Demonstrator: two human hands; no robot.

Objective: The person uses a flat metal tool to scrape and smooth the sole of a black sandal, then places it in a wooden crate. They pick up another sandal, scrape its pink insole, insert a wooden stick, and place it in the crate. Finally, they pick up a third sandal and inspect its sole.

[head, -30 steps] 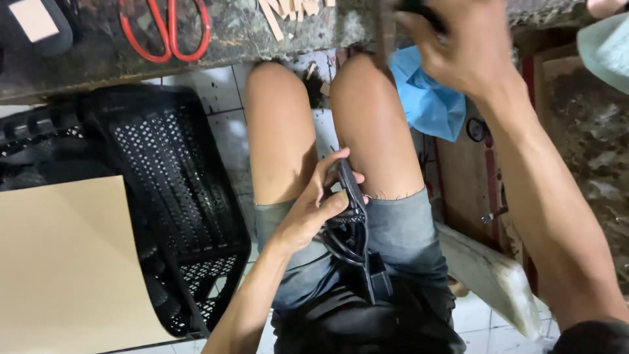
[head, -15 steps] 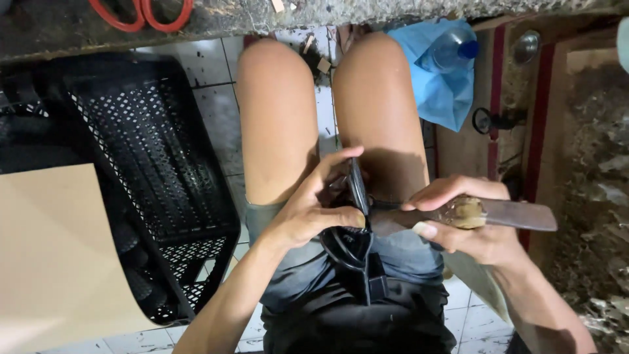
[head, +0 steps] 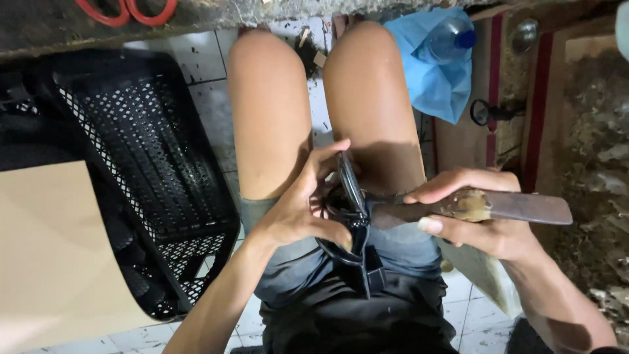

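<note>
**A:** Seated person, seen from above: the left hand [head: 298, 216] pinches a black strap-like piece [head: 350, 190] upright on the lap, between the thighs. Its fingers [head: 327, 154] are curled closed around the piece's upper edge.

**B:** And the right hand [head: 485, 219]?

**A:** Wrapped shut around the worn handle of a flat-bladed knife [head: 517, 206]. The knife's long axis runs nearly level, left to right across the right thigh; the end nearer the lap meets the black piece just beside the left hand, while the far end juts out past the right hand toward the wall.

**B:** So which hand is nearer the black piece?

**A:** The left, already on it. The right sits just off to the side, reaching it only through the knife.

**B:** What differs from a second ago?

**A:** Then the right arm was stretched up to the counter [head: 314, 10], its hand out at the edge. Half a second ago it was down at the lap with the knife; now the tool lies slightly closer in. The red scissors [head: 128, 10] remain on the counter, the black basket [head: 141, 170] on the floor.
</note>
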